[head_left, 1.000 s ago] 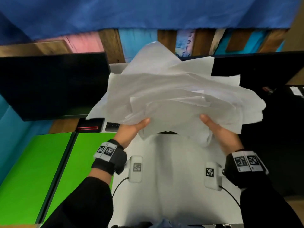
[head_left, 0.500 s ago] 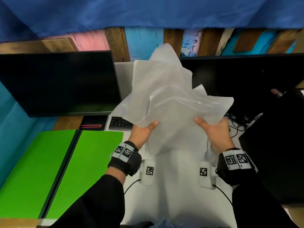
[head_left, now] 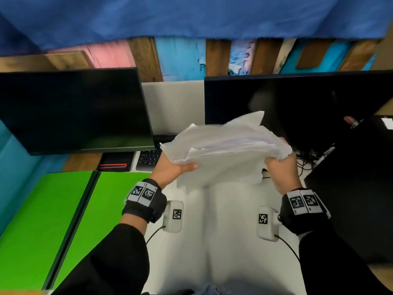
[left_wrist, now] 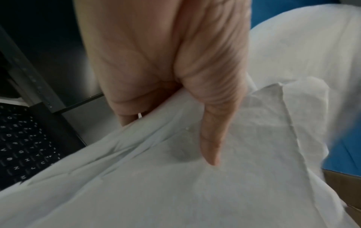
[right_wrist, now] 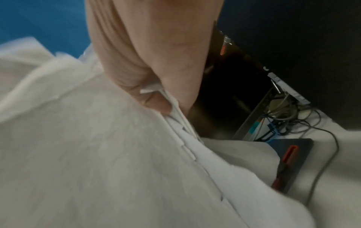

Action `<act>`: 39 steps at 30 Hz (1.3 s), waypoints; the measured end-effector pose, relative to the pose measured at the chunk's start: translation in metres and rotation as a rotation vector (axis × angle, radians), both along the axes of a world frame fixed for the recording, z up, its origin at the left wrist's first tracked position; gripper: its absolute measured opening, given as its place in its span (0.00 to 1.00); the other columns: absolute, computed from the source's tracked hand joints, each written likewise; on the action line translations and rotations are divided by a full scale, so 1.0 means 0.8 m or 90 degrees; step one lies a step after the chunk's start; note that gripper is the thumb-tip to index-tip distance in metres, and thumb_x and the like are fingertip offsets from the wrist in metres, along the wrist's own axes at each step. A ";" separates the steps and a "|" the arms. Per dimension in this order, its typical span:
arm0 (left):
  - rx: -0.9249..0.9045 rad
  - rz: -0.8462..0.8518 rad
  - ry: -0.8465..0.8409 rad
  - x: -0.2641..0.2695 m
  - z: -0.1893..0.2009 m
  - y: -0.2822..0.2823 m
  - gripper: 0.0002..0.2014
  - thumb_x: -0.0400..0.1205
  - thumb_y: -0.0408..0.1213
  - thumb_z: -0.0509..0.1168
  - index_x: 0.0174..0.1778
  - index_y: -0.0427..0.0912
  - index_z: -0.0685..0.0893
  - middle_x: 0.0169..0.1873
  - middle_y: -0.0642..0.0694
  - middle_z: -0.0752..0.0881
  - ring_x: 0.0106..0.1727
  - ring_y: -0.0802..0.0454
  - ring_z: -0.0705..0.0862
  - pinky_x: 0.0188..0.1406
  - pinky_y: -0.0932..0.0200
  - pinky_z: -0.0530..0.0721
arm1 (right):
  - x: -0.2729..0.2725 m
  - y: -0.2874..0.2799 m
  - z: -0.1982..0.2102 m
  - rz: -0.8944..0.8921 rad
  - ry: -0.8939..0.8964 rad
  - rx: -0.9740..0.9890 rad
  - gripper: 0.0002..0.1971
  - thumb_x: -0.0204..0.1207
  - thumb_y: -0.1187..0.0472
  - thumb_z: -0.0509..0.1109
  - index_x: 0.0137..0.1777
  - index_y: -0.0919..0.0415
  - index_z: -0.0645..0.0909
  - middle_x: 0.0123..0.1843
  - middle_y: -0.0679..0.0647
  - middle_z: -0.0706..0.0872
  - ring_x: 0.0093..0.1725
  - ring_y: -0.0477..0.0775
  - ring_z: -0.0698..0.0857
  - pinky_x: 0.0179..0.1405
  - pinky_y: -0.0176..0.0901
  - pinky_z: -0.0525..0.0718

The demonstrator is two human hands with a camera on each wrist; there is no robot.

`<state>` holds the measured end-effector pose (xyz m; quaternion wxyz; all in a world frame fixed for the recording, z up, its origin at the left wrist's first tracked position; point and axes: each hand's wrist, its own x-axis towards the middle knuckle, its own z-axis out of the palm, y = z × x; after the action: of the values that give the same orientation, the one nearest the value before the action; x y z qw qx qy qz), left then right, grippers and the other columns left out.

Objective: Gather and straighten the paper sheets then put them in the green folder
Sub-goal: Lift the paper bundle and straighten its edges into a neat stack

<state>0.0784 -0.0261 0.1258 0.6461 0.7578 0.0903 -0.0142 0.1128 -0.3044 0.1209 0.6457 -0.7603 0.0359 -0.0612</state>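
A loose stack of white paper sheets point(head_left: 225, 154) hangs above the white desk, held at both sides. My left hand point(head_left: 172, 169) grips its left edge, thumb lying on top of the paper sheets point(left_wrist: 195, 185). My right hand point(head_left: 280, 169) grips the right edge, thumb pressed on the paper sheets point(right_wrist: 97, 154). The edges of the sheets are uneven and some corners stick out. The green folder point(head_left: 53, 220) lies open flat on the desk to the left of my left arm.
Two dark monitors stand behind, one at the left point(head_left: 72, 111) and one at the right point(head_left: 297, 103). A black keyboard point(head_left: 148, 159) lies under the left monitor. Cables point(head_left: 306, 160) tangle at the right. A dark box point(head_left: 350, 188) sits at the right. The white desk point(head_left: 212, 241) lies below the sheets.
The spread, raised sheets have come down and been squeezed into a tighter bundle. Both hands moved closer together and lower, towards the desk.
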 end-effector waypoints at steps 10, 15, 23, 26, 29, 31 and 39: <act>-0.070 0.148 -0.014 0.007 -0.013 0.005 0.21 0.71 0.33 0.76 0.60 0.44 0.84 0.55 0.47 0.89 0.55 0.52 0.88 0.58 0.46 0.86 | -0.001 -0.022 0.016 -0.069 -0.137 -0.072 0.08 0.70 0.61 0.78 0.49 0.59 0.88 0.44 0.51 0.92 0.44 0.48 0.90 0.46 0.39 0.87; -0.093 0.134 -0.006 0.013 -0.013 0.010 0.24 0.70 0.34 0.77 0.63 0.43 0.83 0.58 0.43 0.89 0.58 0.46 0.88 0.58 0.42 0.86 | 0.008 -0.032 0.011 -0.109 -0.129 -0.156 0.08 0.72 0.66 0.75 0.50 0.57 0.83 0.44 0.50 0.87 0.42 0.44 0.85 0.48 0.42 0.87; -0.093 0.122 -0.028 0.021 -0.020 -0.004 0.25 0.71 0.32 0.76 0.64 0.40 0.82 0.59 0.43 0.87 0.59 0.50 0.87 0.62 0.54 0.85 | 0.017 -0.016 0.036 -0.036 -0.213 -0.085 0.10 0.76 0.63 0.73 0.52 0.47 0.83 0.49 0.43 0.89 0.52 0.47 0.88 0.55 0.44 0.86; -0.121 0.173 -0.056 0.019 -0.023 0.000 0.19 0.72 0.29 0.74 0.60 0.42 0.83 0.57 0.41 0.88 0.55 0.49 0.87 0.53 0.63 0.87 | 0.018 -0.030 0.015 0.029 -0.123 -0.038 0.18 0.73 0.64 0.74 0.62 0.50 0.80 0.60 0.51 0.87 0.61 0.49 0.87 0.61 0.47 0.83; -0.144 0.172 -0.063 0.014 -0.023 0.008 0.18 0.73 0.28 0.73 0.59 0.42 0.83 0.54 0.41 0.88 0.51 0.52 0.88 0.49 0.66 0.87 | 0.009 -0.034 -0.001 -0.011 -0.124 -0.097 0.06 0.75 0.64 0.73 0.52 0.61 0.85 0.47 0.57 0.89 0.47 0.46 0.89 0.51 0.49 0.88; -0.141 0.153 -0.060 0.012 -0.023 0.010 0.18 0.74 0.27 0.72 0.59 0.41 0.84 0.52 0.43 0.88 0.47 0.58 0.88 0.47 0.68 0.87 | 0.006 -0.029 -0.002 -0.032 -0.147 -0.071 0.05 0.75 0.64 0.73 0.50 0.61 0.85 0.43 0.56 0.89 0.41 0.43 0.88 0.44 0.38 0.87; -0.164 0.173 -0.050 0.008 -0.022 0.006 0.16 0.75 0.28 0.72 0.58 0.42 0.83 0.49 0.47 0.89 0.42 0.65 0.89 0.44 0.70 0.87 | 0.018 -0.029 -0.038 -0.060 -0.046 -0.188 0.02 0.74 0.62 0.73 0.44 0.60 0.85 0.36 0.59 0.88 0.34 0.51 0.84 0.40 0.47 0.83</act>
<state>0.0851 -0.0215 0.1083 0.7368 0.6496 0.1637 0.0912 0.1272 -0.3278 0.0906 0.5243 -0.8416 0.0386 -0.1235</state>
